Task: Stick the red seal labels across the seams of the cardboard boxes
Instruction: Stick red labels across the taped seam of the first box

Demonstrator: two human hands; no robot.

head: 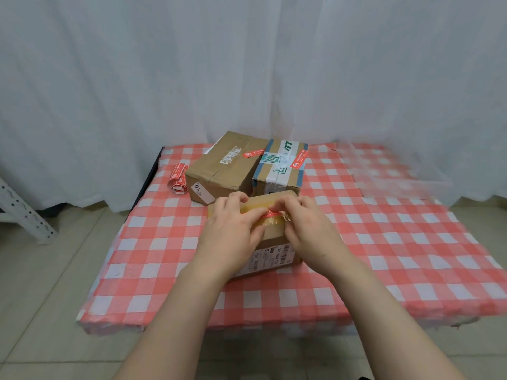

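A small cardboard box (271,239) with yellowish tape along its top seam stands in the middle of the table. A red seal label (274,213) lies across that seam. My left hand (233,231) rests on the box top, its fingers pressing the label's left part. My right hand (304,229) holds the label's right end at the box's edge with curled fingers. Behind stand a plain brown box (219,174) with a red label (251,154) on top and a box with white and blue tape (279,168), also carrying a red label (299,160).
A folded strip of spare red labels (179,179) lies at the back left of the table, beside the brown box. The low table wears a red-and-white checked cloth (384,242). White curtains hang behind, and a metal rack leg (24,212) stands at the left.
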